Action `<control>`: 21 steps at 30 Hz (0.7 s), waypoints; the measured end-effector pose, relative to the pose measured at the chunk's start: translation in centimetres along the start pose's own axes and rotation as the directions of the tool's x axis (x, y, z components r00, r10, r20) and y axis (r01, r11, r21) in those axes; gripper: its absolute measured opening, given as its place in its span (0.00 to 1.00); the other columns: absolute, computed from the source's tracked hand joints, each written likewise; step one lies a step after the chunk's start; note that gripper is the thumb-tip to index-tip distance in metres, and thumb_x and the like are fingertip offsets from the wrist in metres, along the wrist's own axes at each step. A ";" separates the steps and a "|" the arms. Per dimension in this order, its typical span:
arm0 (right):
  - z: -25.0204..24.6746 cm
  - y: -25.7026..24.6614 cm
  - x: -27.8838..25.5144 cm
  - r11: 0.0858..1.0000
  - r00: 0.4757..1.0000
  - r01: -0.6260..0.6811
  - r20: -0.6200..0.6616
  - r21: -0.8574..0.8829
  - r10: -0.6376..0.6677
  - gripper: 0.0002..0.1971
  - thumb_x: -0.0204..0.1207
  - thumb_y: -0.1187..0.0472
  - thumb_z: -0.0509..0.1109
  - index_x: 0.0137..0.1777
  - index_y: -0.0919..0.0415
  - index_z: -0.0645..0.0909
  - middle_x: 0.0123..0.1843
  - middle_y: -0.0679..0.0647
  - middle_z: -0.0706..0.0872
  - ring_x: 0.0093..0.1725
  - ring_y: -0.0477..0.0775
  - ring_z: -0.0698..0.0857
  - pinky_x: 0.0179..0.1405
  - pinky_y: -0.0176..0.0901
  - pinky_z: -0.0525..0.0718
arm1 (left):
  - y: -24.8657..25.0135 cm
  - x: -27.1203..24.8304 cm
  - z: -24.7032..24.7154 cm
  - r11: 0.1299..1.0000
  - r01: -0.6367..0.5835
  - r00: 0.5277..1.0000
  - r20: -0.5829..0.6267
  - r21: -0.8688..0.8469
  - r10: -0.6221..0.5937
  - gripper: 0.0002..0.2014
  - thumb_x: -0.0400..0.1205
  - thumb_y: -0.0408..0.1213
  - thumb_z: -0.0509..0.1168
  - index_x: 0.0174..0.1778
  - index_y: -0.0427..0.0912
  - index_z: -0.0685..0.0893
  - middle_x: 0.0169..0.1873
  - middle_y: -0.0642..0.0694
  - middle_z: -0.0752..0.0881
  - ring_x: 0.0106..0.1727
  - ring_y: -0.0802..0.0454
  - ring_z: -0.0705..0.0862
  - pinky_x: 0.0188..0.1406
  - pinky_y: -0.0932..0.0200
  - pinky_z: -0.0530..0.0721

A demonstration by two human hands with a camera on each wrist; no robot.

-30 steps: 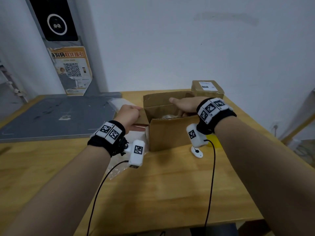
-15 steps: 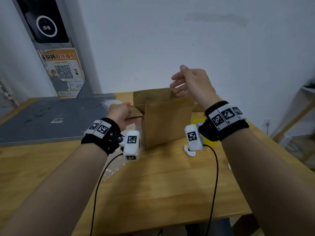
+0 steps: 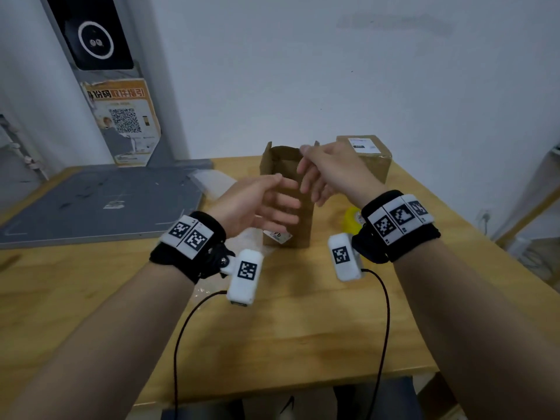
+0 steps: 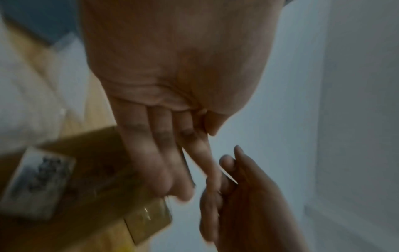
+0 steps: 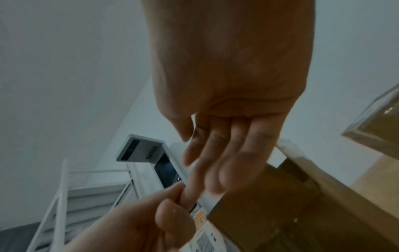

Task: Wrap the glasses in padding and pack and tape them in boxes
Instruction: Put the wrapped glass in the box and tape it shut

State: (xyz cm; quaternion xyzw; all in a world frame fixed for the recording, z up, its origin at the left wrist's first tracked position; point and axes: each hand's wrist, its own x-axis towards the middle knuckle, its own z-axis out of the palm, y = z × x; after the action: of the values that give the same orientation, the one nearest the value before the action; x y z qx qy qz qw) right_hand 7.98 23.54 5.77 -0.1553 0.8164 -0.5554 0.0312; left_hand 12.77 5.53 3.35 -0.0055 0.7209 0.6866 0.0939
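A brown cardboard box (image 3: 280, 160) stands on end on the wooden table (image 3: 272, 328), with a white label (image 3: 277, 236) at its base. My left hand (image 3: 285, 192) is spread out in front of its near face, fingers straight and holding nothing. My right hand (image 3: 306, 171) hovers at the box's upper right edge with loose fingers, thumb by the top flap. In the left wrist view my left hand (image 4: 172, 136) lies along the box (image 4: 97, 170). In the right wrist view my right hand (image 5: 226, 145) is beside the box (image 5: 280, 204). No glass is in sight.
A second, taped box (image 3: 366, 153) sits at the back right, with a yellow tape roll (image 3: 353, 221) in front of it. A grey cutting mat (image 3: 91, 204) covers the left of the table, and clear padding (image 3: 212, 183) lies by the box's left side.
The box has been tipped up from lying open to standing on end. My left hand has let go of the flap and opened. My right hand has come down beside the box top.
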 end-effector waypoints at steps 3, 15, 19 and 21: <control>2.3 0.6 -1.3 0.991 0.946 -0.083 0.304 -0.105 0.111 0.30 0.92 0.43 0.55 0.51 0.69 0.89 0.42 0.64 0.94 0.37 0.65 0.93 0.38 0.53 0.94 | -1.3 1.0 -3.4 0.989 -0.037 0.943 -0.323 0.144 0.082 0.14 0.91 0.43 0.58 0.52 0.42 0.88 0.36 0.44 0.89 0.36 0.46 0.90 0.34 0.57 0.84; 5.0 6.5 2.7 0.903 0.963 -0.054 0.218 -0.426 0.160 0.17 0.91 0.51 0.62 0.71 0.55 0.85 0.62 0.49 0.84 0.58 0.49 0.82 0.42 0.38 0.77 | -12.1 7.0 -12.3 0.563 0.509 0.846 -0.500 0.651 -0.185 0.48 0.72 0.54 0.82 0.83 0.37 0.69 0.78 0.37 0.77 0.75 0.34 0.78 0.73 0.40 0.80; 5.9 7.0 2.9 0.878 0.935 -0.085 0.267 -0.472 0.234 0.15 0.89 0.52 0.63 0.68 0.53 0.87 0.61 0.48 0.87 0.49 0.46 0.84 0.38 0.35 0.78 | -11.9 5.9 -11.9 0.549 0.496 0.857 -0.478 0.672 -0.190 0.30 0.74 0.48 0.81 0.64 0.34 0.79 0.60 0.41 0.86 0.57 0.40 0.84 0.56 0.50 0.83; 6.5 7.0 2.9 0.879 0.921 -0.103 0.288 -0.466 0.261 0.13 0.88 0.50 0.63 0.63 0.51 0.87 0.59 0.51 0.90 0.52 0.53 0.90 0.43 0.46 0.90 | -11.6 5.7 -12.2 0.652 0.471 0.854 -0.493 0.594 -0.168 0.20 0.80 0.40 0.78 0.63 0.37 0.81 0.61 0.44 0.85 0.57 0.41 0.83 0.57 0.47 0.85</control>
State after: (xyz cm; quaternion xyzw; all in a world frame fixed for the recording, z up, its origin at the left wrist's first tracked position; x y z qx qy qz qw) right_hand 5.16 19.21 -2.78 -0.1738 0.9140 -0.3141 0.1892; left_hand 7.19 -6.52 -8.47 -0.2380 0.9151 0.3192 0.0636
